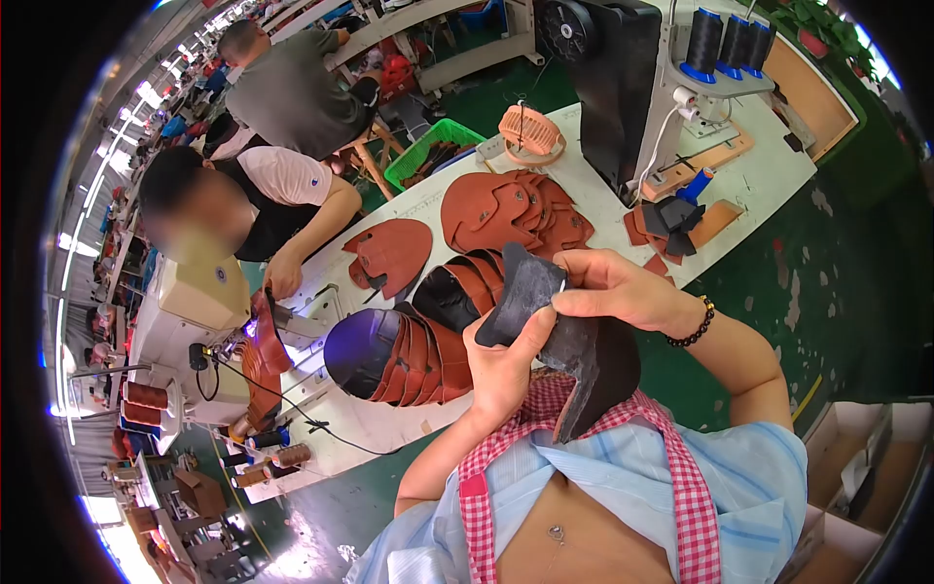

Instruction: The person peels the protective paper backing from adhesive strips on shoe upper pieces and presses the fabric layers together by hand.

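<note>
A dark leather shoe upper (525,287) is held up in front of my chest, its grey inner side facing me and a longer flap hanging toward my apron. My left hand (501,368) grips its near left edge, thumb on top. My right hand (623,290) pinches the upper edge between thumb and fingers, beside a small white sliver I cannot identify. Just beyond my left hand lies a stack of brown and black shoe uppers (418,365), with a second nested stack (457,292) behind it. Flat brown leather pieces (516,209) are piled farther back.
At left, a co-worker's hand (283,274) guides brown leather at a sewing machine (199,302). A peach fan (530,131), leather scraps (666,224) and a blue spool (696,185) sit on the white table (769,161). Thread cones (702,44) stand at upper right; a green crate (433,146) lies behind.
</note>
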